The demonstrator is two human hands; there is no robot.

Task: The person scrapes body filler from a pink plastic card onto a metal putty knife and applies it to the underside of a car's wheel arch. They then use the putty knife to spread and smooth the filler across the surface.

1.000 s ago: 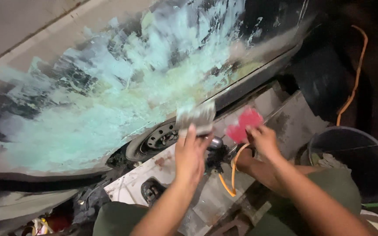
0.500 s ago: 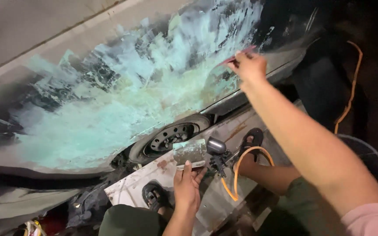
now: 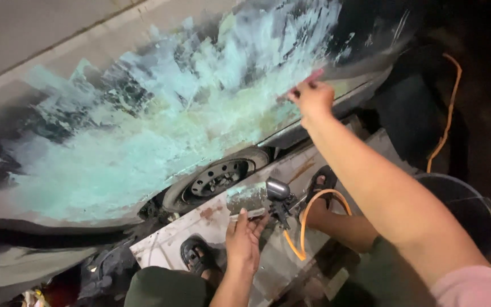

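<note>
A dark car body panel (image 3: 160, 113) fills the upper left, smeared with pale green filler. My right hand (image 3: 312, 96) reaches up to the panel's right part and presses a thin red spreader (image 3: 305, 81) against it. My left hand (image 3: 244, 239) is lower, near my lap, holding a flat grey mixing board (image 3: 247, 200) smeared with filler. A metal spray gun (image 3: 279, 196) with an orange hose (image 3: 305, 224) lies just right of the board.
A steel wheel (image 3: 217, 177) shows under the panel. My sandalled feet (image 3: 197, 256) rest on a white stained sheet (image 3: 200, 227). A dark bucket (image 3: 467, 210) stands at the right, with an orange cable (image 3: 447, 131) behind it.
My right hand rose from beside the board up to the panel with the red spreader, then slid slightly down. My left hand lowered the board toward my lap.
</note>
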